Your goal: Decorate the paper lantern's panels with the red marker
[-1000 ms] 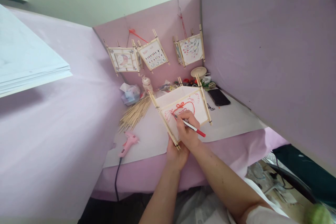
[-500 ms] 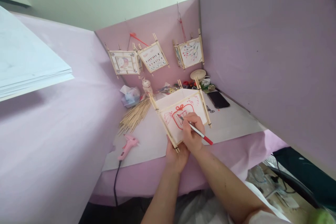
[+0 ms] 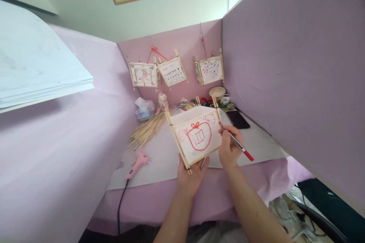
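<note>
A square lantern [image 3: 214,136] of thin wooden sticks and white paper is tilted toward me. Its front panel carries a red outline with a bow on top, strokes inside it, and small red sketches near the corners. My left hand [image 3: 191,174] supports the lantern from below at its lower left corner, partly hidden behind the sticks. Between the fingers of my right hand [image 3: 230,150] is a red marker [image 3: 238,145] with a white barrel. The marker's tip points at the right edge of the panel, away from the drawing; whether it touches cannot be told.
A pink glue gun [image 3: 138,165] with a black cord lies at the left, below a fan of thin wooden sticks [image 3: 146,131]. Behind stand a tissue pack [image 3: 145,109] and a small figurine [image 3: 163,100]. A phone [image 3: 238,119] lies right. Finished lanterns [image 3: 211,69] hang at the back.
My right hand has moved right with the marker, off the middle of the panel, uncovering more red strokes inside the outline. The camera view has tilted upward.
</note>
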`<state>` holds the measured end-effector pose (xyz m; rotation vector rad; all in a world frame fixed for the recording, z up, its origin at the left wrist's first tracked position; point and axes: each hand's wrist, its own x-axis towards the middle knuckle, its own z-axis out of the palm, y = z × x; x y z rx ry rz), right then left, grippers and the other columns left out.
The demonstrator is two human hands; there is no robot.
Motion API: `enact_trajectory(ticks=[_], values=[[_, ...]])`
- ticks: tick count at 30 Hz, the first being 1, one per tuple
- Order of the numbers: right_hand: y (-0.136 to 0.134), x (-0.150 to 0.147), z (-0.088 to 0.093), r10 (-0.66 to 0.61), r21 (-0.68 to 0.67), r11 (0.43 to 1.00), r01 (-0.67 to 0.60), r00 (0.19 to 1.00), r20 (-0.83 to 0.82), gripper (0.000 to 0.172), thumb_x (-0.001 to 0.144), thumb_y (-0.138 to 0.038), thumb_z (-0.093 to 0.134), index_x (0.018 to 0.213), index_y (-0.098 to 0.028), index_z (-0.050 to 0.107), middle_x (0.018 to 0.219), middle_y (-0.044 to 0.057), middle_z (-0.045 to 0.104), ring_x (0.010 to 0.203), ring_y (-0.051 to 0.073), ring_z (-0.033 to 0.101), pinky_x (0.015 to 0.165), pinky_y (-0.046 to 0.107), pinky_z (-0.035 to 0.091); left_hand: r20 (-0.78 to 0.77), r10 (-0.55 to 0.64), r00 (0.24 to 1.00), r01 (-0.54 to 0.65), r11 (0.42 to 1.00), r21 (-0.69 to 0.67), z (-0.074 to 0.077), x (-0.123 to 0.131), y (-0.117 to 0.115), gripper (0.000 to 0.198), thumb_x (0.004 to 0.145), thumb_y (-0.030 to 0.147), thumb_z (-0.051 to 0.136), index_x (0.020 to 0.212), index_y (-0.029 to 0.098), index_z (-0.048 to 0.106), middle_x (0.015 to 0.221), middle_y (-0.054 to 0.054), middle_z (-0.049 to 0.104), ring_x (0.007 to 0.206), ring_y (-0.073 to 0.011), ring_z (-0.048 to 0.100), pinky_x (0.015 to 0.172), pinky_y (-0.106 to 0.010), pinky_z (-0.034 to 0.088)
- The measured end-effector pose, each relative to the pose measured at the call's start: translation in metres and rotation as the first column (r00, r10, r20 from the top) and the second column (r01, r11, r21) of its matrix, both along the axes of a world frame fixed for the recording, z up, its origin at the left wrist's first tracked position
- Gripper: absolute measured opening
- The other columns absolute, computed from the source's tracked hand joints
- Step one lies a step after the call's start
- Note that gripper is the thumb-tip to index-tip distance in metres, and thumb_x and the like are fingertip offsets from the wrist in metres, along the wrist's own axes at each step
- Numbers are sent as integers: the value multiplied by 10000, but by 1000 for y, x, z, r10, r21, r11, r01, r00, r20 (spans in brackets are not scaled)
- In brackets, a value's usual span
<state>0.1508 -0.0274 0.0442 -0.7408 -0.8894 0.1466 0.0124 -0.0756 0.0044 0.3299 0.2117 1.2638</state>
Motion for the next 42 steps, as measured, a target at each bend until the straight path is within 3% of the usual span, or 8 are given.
enact_trajectory(ticks=[4,10,17,32,42], values=[[-13,-20,6,96,27,995,-100,988,119,84,845,-202,508,878,-210,585,741,-3,582,667,134,568,664,316,486,-15,-17,1000,18,998,62,-3,1,1,468,943,452,307,1228,222,599,1247,-84,623,1184,-236,548,1064,-431,358],[-21,-58,17,254,98,957,-272,954,162,144,781,-130,552,886,-219,510,826,14,580,799,157,606,718,349,529,-11,10,1000,-10,1000,-7,-6,7,0,472,961,407,277,1215,185,608,1183,-70,663,1108,-170,602,1022,-308,406],[-14,-65,18,237,70,967,-244,967,97,125,795,-114,541,834,-214,477,799,1,566,777,141,601,705,330,527,-7,14,1000,-14,998,-56,-7,9,1,463,954,413,308,1179,172,633,1191,-61,657,1154,-176,573,1099,-320,320],[-10,-65,17,223,33,973,-227,970,97,100,793,-128,560,819,-211,511,830,6,596,811,140,613,756,321,523,8,5,1000,-4,998,-65,-5,11,0,447,956,380,318,1195,157,623,1180,-92,660,1151,-193,577,1089,-339,335],[-9,-66,15,209,28,977,-214,971,118,103,800,-149,580,866,-221,548,851,8,620,853,147,623,809,334,528,-41,49,998,-54,991,-121,0,14,-1,419,954,359,342,1133,157,662,1090,-82,702,1037,-181,640,1051,-342,387]])
